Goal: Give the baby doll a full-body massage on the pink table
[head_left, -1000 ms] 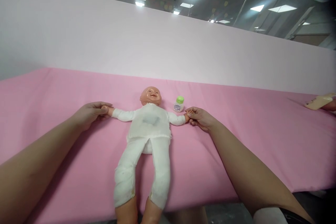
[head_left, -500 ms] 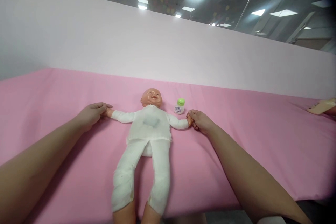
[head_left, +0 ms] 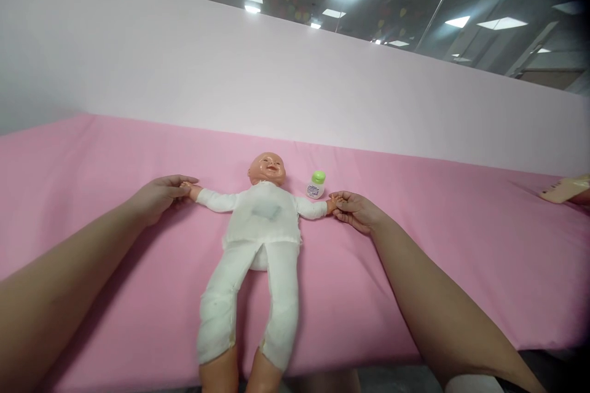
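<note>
On its back lies a baby doll (head_left: 262, 221) with a white cloth body, a hard plastic head and plastic hands, its arms stretched out sideways. At the left, my left hand (head_left: 161, 198) is closed on one of the doll's hands, thumb and fingers around it. My right hand (head_left: 357, 212) pinches the doll's other hand at the right. Beside the doll's head and near my right hand stands a small whitish bottle (head_left: 316, 187) with a bright green cap and a printed label.
A pink cloth (head_left: 442, 239) covers the table. Behind it rises a pale wall (head_left: 276, 86), topped by glass with ceiling lights showing. At the far right edge is part of another doll's foot or hand (head_left: 565, 190), partly cut off.
The doll's arm in my right hand has risen slightly, and that hand's fingers have shifted their hold. My left hand's grip has also changed slightly. The bottle stays put.
</note>
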The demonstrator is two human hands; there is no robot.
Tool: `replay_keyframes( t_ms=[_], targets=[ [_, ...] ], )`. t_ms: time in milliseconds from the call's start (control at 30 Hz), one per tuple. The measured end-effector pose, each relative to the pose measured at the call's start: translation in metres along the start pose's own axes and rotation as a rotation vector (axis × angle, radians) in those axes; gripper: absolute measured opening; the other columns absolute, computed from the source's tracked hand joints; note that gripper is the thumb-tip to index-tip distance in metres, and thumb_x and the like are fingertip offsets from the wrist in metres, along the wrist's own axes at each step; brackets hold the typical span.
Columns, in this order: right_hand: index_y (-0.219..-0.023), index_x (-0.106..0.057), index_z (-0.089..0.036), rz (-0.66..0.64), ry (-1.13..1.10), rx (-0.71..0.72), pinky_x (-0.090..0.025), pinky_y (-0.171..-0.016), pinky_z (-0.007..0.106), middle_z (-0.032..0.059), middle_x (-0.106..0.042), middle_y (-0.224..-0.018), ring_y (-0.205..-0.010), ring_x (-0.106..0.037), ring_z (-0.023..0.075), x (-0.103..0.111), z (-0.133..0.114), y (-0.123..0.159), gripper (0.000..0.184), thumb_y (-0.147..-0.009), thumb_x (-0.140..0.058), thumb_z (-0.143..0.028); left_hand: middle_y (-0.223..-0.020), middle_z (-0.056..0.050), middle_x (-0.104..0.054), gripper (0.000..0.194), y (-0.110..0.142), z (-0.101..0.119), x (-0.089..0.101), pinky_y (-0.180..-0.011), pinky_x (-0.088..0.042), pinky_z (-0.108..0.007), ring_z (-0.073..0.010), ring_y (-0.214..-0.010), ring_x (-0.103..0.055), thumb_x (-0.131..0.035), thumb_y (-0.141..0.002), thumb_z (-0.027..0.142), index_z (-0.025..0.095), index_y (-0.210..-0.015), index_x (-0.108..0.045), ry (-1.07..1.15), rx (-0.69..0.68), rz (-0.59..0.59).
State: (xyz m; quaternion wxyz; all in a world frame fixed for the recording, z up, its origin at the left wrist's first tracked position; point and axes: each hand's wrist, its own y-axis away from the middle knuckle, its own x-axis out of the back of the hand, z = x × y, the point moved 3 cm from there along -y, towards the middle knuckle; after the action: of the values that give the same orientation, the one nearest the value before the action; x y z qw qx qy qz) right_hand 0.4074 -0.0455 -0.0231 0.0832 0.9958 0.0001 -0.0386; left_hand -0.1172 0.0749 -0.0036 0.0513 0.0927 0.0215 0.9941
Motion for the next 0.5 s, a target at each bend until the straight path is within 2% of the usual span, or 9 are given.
replay_keyframes(
  t_ms=[133,300,367,500],
  targets=[
    [-0.098,-0.062,-0.019,0.013,0.035,0.002,-0.052,-0.049,0.019,-0.001,-0.066,-0.065,-0.053,-0.062,0.0111,-0.005,0.0,-0.001,0.034,-0.075,-0.085,-0.025,-0.072,-0.004,-0.068,0.05,0.0,0.0,-0.001,-0.047,-0.042,-0.022,-0.0152,-0.059,-0.058,-0.086,-0.061,0.041,0.018,-0.103,-0.075,-0.009,0.02,0.016],
    [-0.087,-0.059,-0.02,0.065,0.093,0.033,-0.037,-0.036,0.017,-0.0033,-0.063,-0.059,-0.043,-0.053,0.0092,-0.014,0.001,-0.003,0.038,-0.071,-0.089,-0.036,-0.08,-0.007,-0.073,0.044,0.003,0.002,-0.002,-0.046,-0.043,-0.023,-0.0153,-0.059,-0.059,-0.086,-0.063,0.045,0.017,-0.096,-0.078,0.002,0.031,0.054],
    [-0.086,-0.058,-0.02,0.087,0.108,0.043,-0.035,-0.034,0.017,-0.0038,-0.062,-0.057,-0.041,-0.051,0.0086,-0.015,0.002,-0.004,0.037,-0.074,-0.087,-0.041,-0.082,-0.008,-0.074,0.043,0.004,0.003,-0.002,-0.047,-0.044,-0.024,-0.016,-0.059,-0.06,-0.085,-0.066,0.046,0.018,-0.097,-0.079,0.002,0.035,0.064],
    [-0.083,-0.058,-0.02,0.14,0.125,0.055,-0.035,-0.033,0.018,-0.0036,-0.059,-0.053,-0.037,-0.046,0.0083,-0.014,0.003,-0.006,0.033,-0.089,-0.071,-0.05,-0.082,-0.01,-0.075,0.037,0.005,0.003,-0.003,-0.048,-0.047,-0.026,-0.018,-0.058,-0.063,-0.079,-0.073,0.047,0.018,-0.096,-0.078,0.027,0.032,0.08]
  ],
)
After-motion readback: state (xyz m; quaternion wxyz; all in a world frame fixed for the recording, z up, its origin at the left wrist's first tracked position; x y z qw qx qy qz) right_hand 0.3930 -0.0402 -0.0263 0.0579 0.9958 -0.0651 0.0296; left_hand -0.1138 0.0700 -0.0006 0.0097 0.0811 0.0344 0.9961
